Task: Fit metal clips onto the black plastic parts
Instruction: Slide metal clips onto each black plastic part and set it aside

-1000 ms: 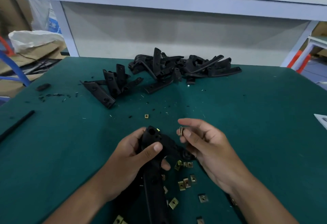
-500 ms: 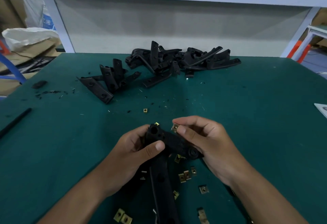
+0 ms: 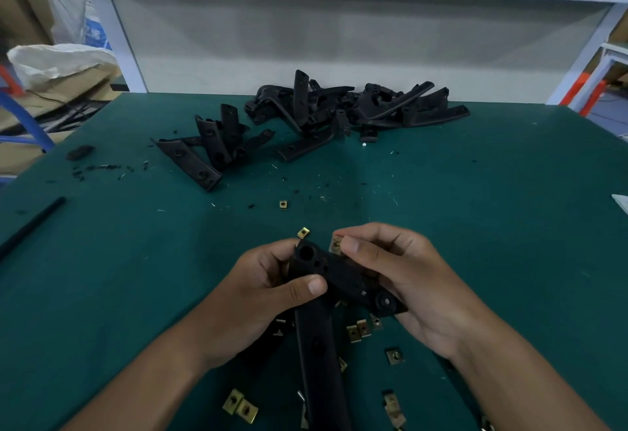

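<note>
Here right hand (image 3: 404,277) pinches metal clip (image 3: 335,245) against black plastic part (image 3: 334,277)

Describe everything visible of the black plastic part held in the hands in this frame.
The black plastic part is matte, L-shaped, moulded plastic: a short arm with a large round hole near its far end and a round boss at the other end, and a long flat arm running toward the camera. The left hand grips it at the bend, thumb across the top. The right hand supports the short arm from behind and pinches a brass-coloured metal clip against its upper edge. It is held above loose clips on the green table.
</note>
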`<action>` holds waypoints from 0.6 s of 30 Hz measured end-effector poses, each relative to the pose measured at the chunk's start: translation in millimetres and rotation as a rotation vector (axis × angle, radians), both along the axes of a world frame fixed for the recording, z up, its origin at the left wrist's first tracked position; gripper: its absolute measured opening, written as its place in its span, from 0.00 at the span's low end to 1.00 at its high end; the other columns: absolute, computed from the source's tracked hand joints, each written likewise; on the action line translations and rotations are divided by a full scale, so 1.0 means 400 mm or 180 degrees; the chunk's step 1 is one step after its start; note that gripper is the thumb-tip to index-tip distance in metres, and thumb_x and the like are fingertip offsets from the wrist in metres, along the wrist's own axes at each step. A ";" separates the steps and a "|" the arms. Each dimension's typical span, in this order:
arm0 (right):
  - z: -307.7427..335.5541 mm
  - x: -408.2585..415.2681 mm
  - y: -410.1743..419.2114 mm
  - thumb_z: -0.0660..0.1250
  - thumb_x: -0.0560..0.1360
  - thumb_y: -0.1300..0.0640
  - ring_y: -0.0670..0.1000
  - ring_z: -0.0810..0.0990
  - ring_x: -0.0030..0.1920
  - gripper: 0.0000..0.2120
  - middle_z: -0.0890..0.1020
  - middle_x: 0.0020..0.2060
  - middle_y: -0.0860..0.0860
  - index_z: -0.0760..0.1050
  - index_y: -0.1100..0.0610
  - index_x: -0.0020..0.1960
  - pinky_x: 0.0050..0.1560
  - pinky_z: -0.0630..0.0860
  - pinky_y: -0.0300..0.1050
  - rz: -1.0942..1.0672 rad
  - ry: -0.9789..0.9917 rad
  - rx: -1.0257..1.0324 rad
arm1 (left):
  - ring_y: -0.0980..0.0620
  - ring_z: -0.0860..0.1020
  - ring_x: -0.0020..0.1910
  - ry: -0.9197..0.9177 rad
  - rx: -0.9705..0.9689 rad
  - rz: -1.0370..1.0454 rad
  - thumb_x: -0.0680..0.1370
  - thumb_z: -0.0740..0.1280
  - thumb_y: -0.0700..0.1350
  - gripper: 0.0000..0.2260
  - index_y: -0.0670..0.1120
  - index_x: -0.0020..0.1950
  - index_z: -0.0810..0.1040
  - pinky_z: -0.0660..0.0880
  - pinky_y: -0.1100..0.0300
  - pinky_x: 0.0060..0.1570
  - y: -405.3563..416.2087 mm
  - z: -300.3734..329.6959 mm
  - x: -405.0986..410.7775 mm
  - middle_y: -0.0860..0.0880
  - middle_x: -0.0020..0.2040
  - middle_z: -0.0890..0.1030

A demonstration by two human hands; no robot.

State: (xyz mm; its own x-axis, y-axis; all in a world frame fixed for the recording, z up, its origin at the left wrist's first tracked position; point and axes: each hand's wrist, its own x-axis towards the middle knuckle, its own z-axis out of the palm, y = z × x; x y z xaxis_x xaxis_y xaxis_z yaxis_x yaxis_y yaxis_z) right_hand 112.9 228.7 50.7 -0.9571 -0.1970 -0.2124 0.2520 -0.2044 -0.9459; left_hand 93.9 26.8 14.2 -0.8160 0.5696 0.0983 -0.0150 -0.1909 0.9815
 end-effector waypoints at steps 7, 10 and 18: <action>0.010 0.005 -0.002 0.78 0.65 0.48 0.49 0.86 0.43 0.15 0.87 0.44 0.52 0.87 0.54 0.49 0.40 0.80 0.39 0.0159 -0.0063 0.0009 | 0.51 0.82 0.47 0.0011 -0.0069 0.0025 0.75 0.75 0.49 0.07 0.49 0.52 0.84 0.78 0.60 0.50 0.002 0.000 0.002 0.48 0.47 0.83; 0.013 0.006 -0.001 0.77 0.65 0.49 0.49 0.86 0.41 0.14 0.87 0.42 0.52 0.87 0.54 0.48 0.38 0.80 0.39 0.0128 -0.0078 0.0036 | 0.51 0.81 0.44 -0.0036 -0.0024 0.0107 0.74 0.74 0.46 0.06 0.48 0.49 0.84 0.79 0.60 0.47 0.006 -0.003 0.003 0.47 0.44 0.83; 0.011 0.008 -0.006 0.77 0.65 0.49 0.50 0.85 0.42 0.14 0.87 0.44 0.54 0.87 0.55 0.47 0.38 0.81 0.40 0.0075 -0.0346 0.0076 | 0.53 0.83 0.36 -0.0155 0.0265 0.0261 0.72 0.74 0.38 0.11 0.42 0.47 0.74 0.79 0.63 0.38 0.011 -0.002 0.003 0.47 0.37 0.83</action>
